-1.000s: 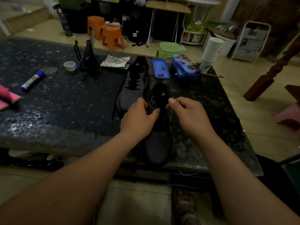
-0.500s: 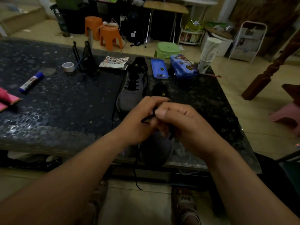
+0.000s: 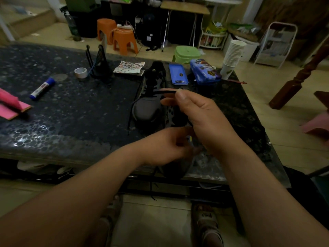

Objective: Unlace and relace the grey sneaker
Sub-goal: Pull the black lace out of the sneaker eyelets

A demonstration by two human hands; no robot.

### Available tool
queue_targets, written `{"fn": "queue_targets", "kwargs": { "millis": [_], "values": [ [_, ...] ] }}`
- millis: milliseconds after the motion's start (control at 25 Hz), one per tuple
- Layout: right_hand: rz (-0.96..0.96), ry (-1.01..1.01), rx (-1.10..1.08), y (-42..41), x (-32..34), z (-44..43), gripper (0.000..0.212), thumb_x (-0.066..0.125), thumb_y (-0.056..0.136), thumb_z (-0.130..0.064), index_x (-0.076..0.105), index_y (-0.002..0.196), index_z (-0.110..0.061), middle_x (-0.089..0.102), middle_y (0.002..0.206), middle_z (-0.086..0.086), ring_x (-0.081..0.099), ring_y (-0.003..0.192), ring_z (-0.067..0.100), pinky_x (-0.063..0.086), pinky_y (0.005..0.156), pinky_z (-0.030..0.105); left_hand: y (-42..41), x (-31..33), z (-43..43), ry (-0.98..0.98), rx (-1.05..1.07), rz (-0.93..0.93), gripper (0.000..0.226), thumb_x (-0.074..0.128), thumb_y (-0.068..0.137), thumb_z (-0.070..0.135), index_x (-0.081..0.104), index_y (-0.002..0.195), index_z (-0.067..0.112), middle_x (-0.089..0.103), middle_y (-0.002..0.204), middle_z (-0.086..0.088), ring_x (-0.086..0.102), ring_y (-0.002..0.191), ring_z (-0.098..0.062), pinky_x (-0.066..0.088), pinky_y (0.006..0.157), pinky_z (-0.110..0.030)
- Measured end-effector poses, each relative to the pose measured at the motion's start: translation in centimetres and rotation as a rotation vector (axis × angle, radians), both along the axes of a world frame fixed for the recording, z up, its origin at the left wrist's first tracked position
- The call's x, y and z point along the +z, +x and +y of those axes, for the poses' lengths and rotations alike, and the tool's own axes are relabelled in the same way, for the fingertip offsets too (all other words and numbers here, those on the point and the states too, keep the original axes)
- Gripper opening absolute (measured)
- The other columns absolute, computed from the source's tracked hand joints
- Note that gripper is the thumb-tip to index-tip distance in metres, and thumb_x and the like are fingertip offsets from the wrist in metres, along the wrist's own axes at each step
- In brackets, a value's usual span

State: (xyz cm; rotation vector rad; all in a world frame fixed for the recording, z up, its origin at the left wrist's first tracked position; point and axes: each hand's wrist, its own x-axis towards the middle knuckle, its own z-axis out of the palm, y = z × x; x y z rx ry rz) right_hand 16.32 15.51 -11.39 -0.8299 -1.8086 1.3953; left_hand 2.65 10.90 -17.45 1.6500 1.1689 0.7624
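Now right hand in thumb-and-finger pinch on black lace.

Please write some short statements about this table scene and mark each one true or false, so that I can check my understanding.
1. The right hand pinches a black lace. True.
2. The paper cups stand at the left side of the table. False: they stand at its far right corner.
3. The far sneaker and the near sneaker both rest on the table. True.
4. The glue stick stands upright. False: it lies flat.
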Motion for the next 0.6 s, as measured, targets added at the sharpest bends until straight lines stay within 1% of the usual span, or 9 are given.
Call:
{"fn": "queue_targets", "kwargs": {
  "millis": [80, 120, 200, 280, 360, 440, 480, 560, 600],
  "values": [
    [-0.034, 0.035, -0.028, -0.5, 0.4, 0.0, 0.032, 0.047, 0.109, -0.033, 0.073, 0.125, -0.024, 0.076, 0.117, -0.005, 0.065, 0.117, 0.000, 0.049, 0.101, 0.024, -0.1, 0.2, 0.6, 0.000, 0.141, -0.101, 0.012, 0.060, 0.104, 0.025, 0.071, 0.098, 0.027, 0.073, 0.084, -0.003, 0.062, 0.071, -0.015, 0.049, 0.070, -0.034],
    [-0.022, 0.008, -0.053, -0.5, 0.5, 0.2, 0.033, 0.046, 0.109, -0.034, 0.072, 0.126, -0.025, 0.075, 0.118, -0.007, 0.064, 0.117, -0.002, 0.051, 0.099, 0.023, -0.6, 0.3, 0.9, -0.014, 0.215, -0.174, 0.013, 0.058, 0.105, 0.023, 0.070, 0.103, 0.018, 0.073, 0.087, -0.007, 0.062, 0.074, -0.015, 0.049, 0.070, -0.032],
    [0.006, -0.048, -0.076, -0.1, 0.1, 0.6, 0.033, 0.046, 0.109, -0.036, 0.072, 0.127, -0.028, 0.075, 0.120, -0.010, 0.066, 0.116, 0.000, 0.054, 0.098, 0.027, -1.3, 0.6, 1.2, -0.021, 0.262, -0.205, 0.015, 0.062, 0.104, 0.019, 0.063, 0.118, 0.015, 0.071, 0.095, -0.016, 0.063, 0.076, -0.016, 0.050, 0.068, -0.028],
    [-0.032, -0.029, -0.070, -0.4, -0.1, 0.6, 0.032, 0.046, 0.108, -0.039, 0.073, 0.124, -0.032, 0.074, 0.120, -0.014, 0.072, 0.106, 0.014, 0.058, 0.086, 0.037, -0.8, 0.8, 0.9, 0.009, 0.223, -0.174, 0.013, 0.060, 0.104, 0.016, 0.064, 0.116, 0.012, 0.072, 0.093, -0.016, 0.064, 0.072, -0.010, 0.049, 0.066, -0.026],
    [-0.050, -0.013, -0.094, -0.8, -0.2, 0.8, 0.032, 0.045, 0.109, -0.041, 0.072, 0.124, -0.035, 0.073, 0.120, -0.017, 0.072, 0.097, 0.029, 0.054, 0.071, 0.037, -0.4, 1.1, 1.2, 0.032, 0.283, -0.245, 0.018, 0.052, 0.108, 0.016, 0.066, 0.105, 0.005, 0.071, 0.085, -0.013, 0.060, 0.065, -0.013, 0.046, 0.062, -0.029],
    [0.029, -0.012, -0.147, -0.5, -0.3, 1.5, 0.034, 0.043, 0.110, -0.038, 0.070, 0.128, -0.032, 0.072, 0.124, -0.014, 0.070, 0.109, 0.010, 0.053, 0.084, 0.024, -1.1, 1.6, 1.7, 0.007, 0.342, -0.373, 0.014, 0.053, 0.105, 0.009, 0.064, 0.112, 0.006, 0.070, 0.084, -0.016, 0.056, 0.062, -0.018, 0.043, 0.060, -0.030],
    [0.050, -0.005, -0.167, -0.2, -0.7, 1.9, 0.034, 0.043, 0.110, -0.037, 0.071, 0.129, -0.029, 0.073, 0.124, -0.014, 0.067, 0.114, 0.001, 0.051, 0.093, 0.021, -1.4, 1.8, 1.7, -0.007, 0.313, -0.393, 0.021, 0.057, 0.099, 0.004, 0.063, 0.119, 0.008, 0.070, 0.087, -0.022, 0.057, 0.063, -0.019, 0.043, 0.061, -0.029],
    [-0.004, 0.027, -0.149, -0.1, -1.4, 2.2, 0.033, 0.046, 0.110, -0.036, 0.073, 0.126, -0.028, 0.074, 0.120, -0.014, 0.064, 0.116, -0.003, 0.050, 0.100, 0.021, -1.3, 2.0, 1.2, -0.025, 0.177, -0.335, 0.036, 0.060, 0.086, -0.003, 0.062, 0.121, 0.008, 0.067, 0.094, -0.034, 0.060, 0.067, -0.021, 0.049, 0.064, -0.028],
    [-0.074, 0.064, -0.129, -0.4, -1.9, 2.2, 0.031, 0.047, 0.109, -0.036, 0.074, 0.123, -0.029, 0.075, 0.117, -0.014, 0.065, 0.115, -0.002, 0.051, 0.099, 0.022, -0.9, 2.1, 0.9, -0.031, 0.136, -0.325, 0.035, 0.057, 0.083, -0.003, 0.062, 0.117, 0.005, 0.067, 0.093, -0.034, 0.062, 0.069, -0.023, 0.051, 0.066, -0.030]
  ]
}}
